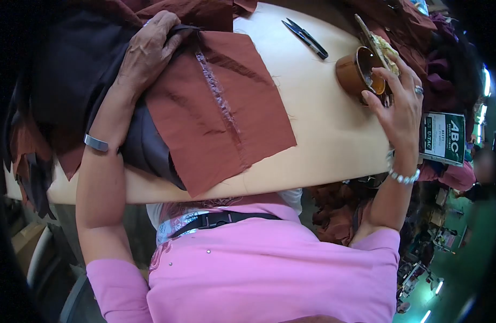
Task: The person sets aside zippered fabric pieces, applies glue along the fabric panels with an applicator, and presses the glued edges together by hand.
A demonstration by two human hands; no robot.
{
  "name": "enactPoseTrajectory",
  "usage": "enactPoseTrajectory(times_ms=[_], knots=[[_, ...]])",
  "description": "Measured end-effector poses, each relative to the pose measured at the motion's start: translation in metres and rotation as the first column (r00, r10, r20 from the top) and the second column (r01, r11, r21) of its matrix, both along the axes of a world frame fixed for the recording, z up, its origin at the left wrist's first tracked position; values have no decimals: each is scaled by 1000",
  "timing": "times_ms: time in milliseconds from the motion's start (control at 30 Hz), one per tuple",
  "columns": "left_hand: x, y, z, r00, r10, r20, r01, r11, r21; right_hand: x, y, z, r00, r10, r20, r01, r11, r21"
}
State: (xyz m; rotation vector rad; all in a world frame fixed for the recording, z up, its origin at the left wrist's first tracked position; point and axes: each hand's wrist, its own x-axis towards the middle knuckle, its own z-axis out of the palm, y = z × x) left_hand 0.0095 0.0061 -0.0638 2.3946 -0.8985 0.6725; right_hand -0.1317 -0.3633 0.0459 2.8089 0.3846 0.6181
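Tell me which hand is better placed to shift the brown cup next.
Probably the right hand: it is close against the brown cup, while the left hand is farther away, on the dark fabric.

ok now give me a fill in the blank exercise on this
Of the brown pot and the reddish-brown cloth, the right hand is nearer the ____.
Of the metal cuff and the bead bracelet, the left hand is nearer the ____.
The green-and-white container bears the three large letters ____.
The sleeves are ____.

Missing words: brown pot; metal cuff; ABC; pink.
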Motion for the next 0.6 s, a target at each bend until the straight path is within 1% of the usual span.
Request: enactPoseTrajectory(times_ms=[33,100,167,200,233,267,367,433,467,533,567,600], knots=[[-2,0,3,1000,23,12,-23,998,62,9,-22,-3,997,-33,-67,30,998,-46],[-6,2,8,997,69,37,-74,980,184,16,-35,-9,976,-131,-175,110,986,-126],[-10,3,12,997,57,54,-67,976,209,20,-32,-13,933,-255,-254,209,958,-194],[-12,4,13,997,50,59,-62,973,223,22,-31,-14,925,-271,-267,223,955,-197],[-14,7,16,1000,30,9,-31,977,211,24,-30,-16,916,-287,-280,237,951,-199],[-13,8,15,1000,8,4,-9,982,186,25,-30,-16,907,-302,-293,250,947,-202],[-10,12,12,999,-36,-13,37,992,120,25,-33,-16,916,-270,-295,215,955,-205],[-8,13,9,999,-37,-36,40,995,90,26,-48,-11,949,-64,-309,83,995,49],[-6,13,8,998,-48,-46,51,996,75,29,-52,-10,954,45,-298,8,985,175],[-3,14,8,996,-59,-67,63,997,49,19,-47,-4,971,-6,-239,38,991,129],[-2,14,7,996,-66,-51,68,997,31,13,-41,0,978,-25,-208,49,993,112],[-1,13,5,997,-70,-32,71,997,16,8,-34,3,975,-33,-221,48,997,61]])
